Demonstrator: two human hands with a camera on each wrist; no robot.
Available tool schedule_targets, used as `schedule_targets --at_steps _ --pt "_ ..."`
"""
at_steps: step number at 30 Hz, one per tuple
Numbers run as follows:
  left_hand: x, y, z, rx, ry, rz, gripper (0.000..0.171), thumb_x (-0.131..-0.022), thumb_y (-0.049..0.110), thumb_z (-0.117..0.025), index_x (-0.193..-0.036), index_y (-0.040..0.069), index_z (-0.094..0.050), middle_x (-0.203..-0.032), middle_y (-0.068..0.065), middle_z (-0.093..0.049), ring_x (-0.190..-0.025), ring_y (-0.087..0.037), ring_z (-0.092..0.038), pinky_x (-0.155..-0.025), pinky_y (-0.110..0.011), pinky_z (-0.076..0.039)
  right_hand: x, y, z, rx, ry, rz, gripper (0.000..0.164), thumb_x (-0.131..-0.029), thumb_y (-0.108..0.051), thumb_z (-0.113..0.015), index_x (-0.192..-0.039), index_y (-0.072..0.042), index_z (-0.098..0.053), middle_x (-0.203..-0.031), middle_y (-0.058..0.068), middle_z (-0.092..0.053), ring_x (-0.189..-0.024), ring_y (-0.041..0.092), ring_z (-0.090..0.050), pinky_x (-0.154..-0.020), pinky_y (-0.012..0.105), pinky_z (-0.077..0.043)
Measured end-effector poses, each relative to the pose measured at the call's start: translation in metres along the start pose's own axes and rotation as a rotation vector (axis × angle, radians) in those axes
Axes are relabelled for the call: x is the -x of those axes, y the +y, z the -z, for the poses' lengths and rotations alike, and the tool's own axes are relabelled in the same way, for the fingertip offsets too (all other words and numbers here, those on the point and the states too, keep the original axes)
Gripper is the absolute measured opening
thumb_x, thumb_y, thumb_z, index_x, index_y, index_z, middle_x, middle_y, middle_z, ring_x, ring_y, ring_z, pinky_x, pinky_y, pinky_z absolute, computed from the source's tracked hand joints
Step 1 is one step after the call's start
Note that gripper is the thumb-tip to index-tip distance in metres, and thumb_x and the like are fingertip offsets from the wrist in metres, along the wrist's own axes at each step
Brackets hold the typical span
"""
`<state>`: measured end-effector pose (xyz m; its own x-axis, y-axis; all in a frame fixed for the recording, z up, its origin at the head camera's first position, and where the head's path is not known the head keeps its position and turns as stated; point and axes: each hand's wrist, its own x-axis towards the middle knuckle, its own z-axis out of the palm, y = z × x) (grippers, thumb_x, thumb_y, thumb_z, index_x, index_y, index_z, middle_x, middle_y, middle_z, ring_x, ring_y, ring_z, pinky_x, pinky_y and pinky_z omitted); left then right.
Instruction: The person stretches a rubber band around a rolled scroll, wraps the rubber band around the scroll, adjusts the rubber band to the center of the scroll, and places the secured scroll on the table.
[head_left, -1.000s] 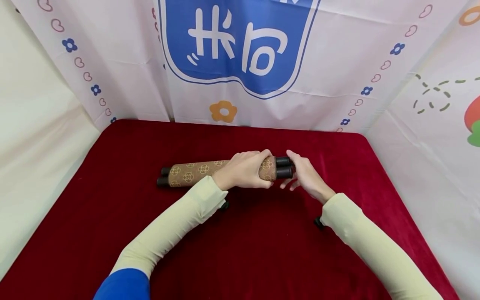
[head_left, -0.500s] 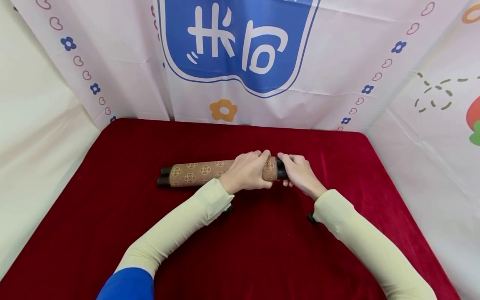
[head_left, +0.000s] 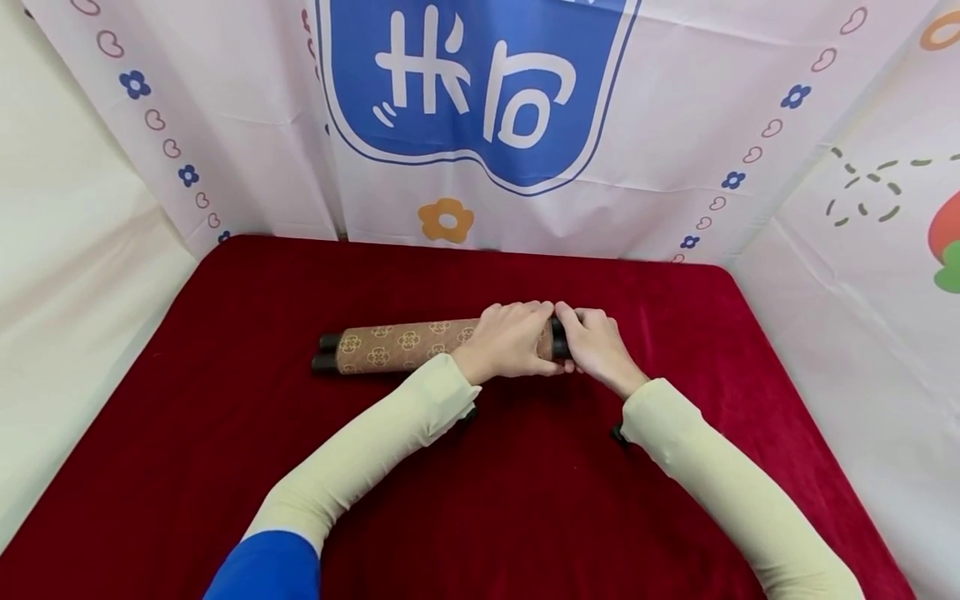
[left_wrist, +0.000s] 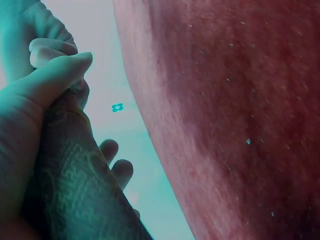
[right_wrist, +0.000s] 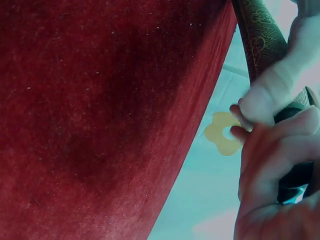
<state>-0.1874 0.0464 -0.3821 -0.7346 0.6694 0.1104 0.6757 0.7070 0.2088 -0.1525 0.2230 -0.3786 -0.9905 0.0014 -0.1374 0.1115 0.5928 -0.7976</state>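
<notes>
A rolled scroll (head_left: 393, 347), brown with gold floral patterns, lies lengthwise above the red cloth in the head view. Two black roller ends (head_left: 326, 363) stick out at its left. My left hand (head_left: 512, 342) grips the scroll near its right end, thumb and fingers curled round it; the left wrist view shows the patterned scroll (left_wrist: 90, 185) within that hand. At the right end, my right hand (head_left: 598, 346) holds the black roller ends, its fingers curled round them and covering most of them. Both hands touch or nearly touch. In the right wrist view the right hand (right_wrist: 272, 165) curls beside black roller parts.
Red velvet cloth (head_left: 525, 492) covers the table. A white printed curtain (head_left: 525, 221) with a blue emblem stands behind it. Pale side walls (head_left: 82, 233) rise at left and right.
My right hand has moved left and closed round the black roller ends. My left hand has slid slightly right along the scroll, up to the right hand. The scroll has hardly moved.
</notes>
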Motion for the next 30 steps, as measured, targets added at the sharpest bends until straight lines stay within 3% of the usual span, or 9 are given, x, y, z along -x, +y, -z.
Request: schedule_targets --at_steps 5,9,13,16,19,24,27,30 --pt "0.008 -0.014 0.002 -0.011 -0.013 0.015 0.058 -0.078 0.052 -0.085 -0.116 0.017 -0.06 -0.1 0.003 -0.069 -0.086 -0.02 -0.07 -0.074 -0.042 -0.055 0.001 -0.002 0.003 -0.004 -0.009 -0.01 0.061 -0.109 -0.057 -0.039 -0.096 -0.007 -0.071 -0.07 0.013 -0.074 -0.06 0.039 -0.069 -0.05 0.034 -0.053" --pt "0.02 -0.029 0.006 -0.023 -0.028 0.072 0.054 -0.075 0.047 -0.088 -0.109 0.017 -0.06 -0.093 0.004 -0.067 -0.081 -0.019 -0.068 -0.071 -0.042 -0.052 0.0 -0.003 0.007 0.003 0.004 -0.01 0.062 -0.108 -0.058 -0.039 -0.096 -0.006 -0.071 -0.068 0.01 -0.073 -0.054 0.029 -0.067 -0.049 0.033 -0.053" --pt "0.026 -0.034 0.01 -0.032 -0.046 0.097 0.072 -0.075 0.055 -0.087 -0.128 0.014 -0.061 -0.113 0.0 -0.07 -0.101 -0.023 -0.07 -0.083 -0.046 -0.055 -0.002 -0.002 0.006 0.002 0.006 -0.022 0.064 -0.108 -0.059 -0.039 -0.097 -0.005 -0.071 -0.068 0.009 -0.072 -0.052 0.023 -0.066 -0.05 0.031 -0.053" --pt "0.022 -0.026 0.012 -0.015 -0.019 0.071 0.095 -0.075 0.066 -0.083 -0.147 0.013 -0.053 -0.133 -0.003 -0.066 -0.119 -0.024 -0.066 -0.092 -0.048 -0.055 -0.004 -0.002 0.003 -0.002 0.012 -0.03 0.063 -0.109 -0.058 -0.039 -0.099 -0.005 -0.071 -0.067 0.008 -0.071 -0.052 0.023 -0.066 -0.051 0.031 -0.053" --pt "0.014 -0.015 0.011 0.003 0.013 0.027 0.101 -0.076 0.076 -0.078 -0.15 0.014 -0.05 -0.136 -0.002 -0.065 -0.12 -0.022 -0.065 -0.092 -0.046 -0.056 -0.004 -0.003 0.001 0.015 0.017 -0.023 0.062 -0.109 -0.056 -0.039 -0.098 -0.005 -0.07 -0.063 0.007 -0.069 -0.051 0.023 -0.064 -0.051 0.032 -0.053" --pt "0.008 -0.013 0.003 0.005 0.018 0.001 0.079 -0.081 0.071 -0.077 -0.135 0.017 -0.058 -0.119 0.002 -0.07 -0.104 -0.02 -0.07 -0.085 -0.044 -0.056 -0.003 -0.005 0.001 0.012 0.004 -0.018 0.063 -0.109 -0.058 -0.038 -0.096 -0.005 -0.071 -0.063 0.007 -0.069 -0.051 0.023 -0.064 -0.051 0.033 -0.053" --pt "0.016 -0.026 0.002 -0.009 -0.006 0.054 0.061 -0.079 0.057 -0.083 -0.121 0.019 -0.061 -0.106 0.004 -0.069 -0.093 -0.019 -0.07 -0.08 -0.045 -0.055 -0.003 -0.005 0.002 -0.002 -0.002 -0.027 0.062 -0.109 -0.056 -0.039 -0.097 -0.006 -0.072 -0.067 0.009 -0.072 -0.054 0.028 -0.068 -0.052 0.034 -0.054" --pt "0.028 -0.041 0.006 -0.022 -0.041 0.11 0.054 -0.074 0.05 -0.085 -0.11 0.018 -0.06 -0.098 0.003 -0.067 -0.087 -0.02 -0.069 -0.077 -0.045 -0.055 -0.004 -0.005 0.003 0.003 0.001 -0.034 0.06 -0.109 -0.055 -0.039 -0.096 -0.006 -0.072 -0.067 0.009 -0.072 -0.054 0.028 -0.068 -0.051 0.033 -0.054"
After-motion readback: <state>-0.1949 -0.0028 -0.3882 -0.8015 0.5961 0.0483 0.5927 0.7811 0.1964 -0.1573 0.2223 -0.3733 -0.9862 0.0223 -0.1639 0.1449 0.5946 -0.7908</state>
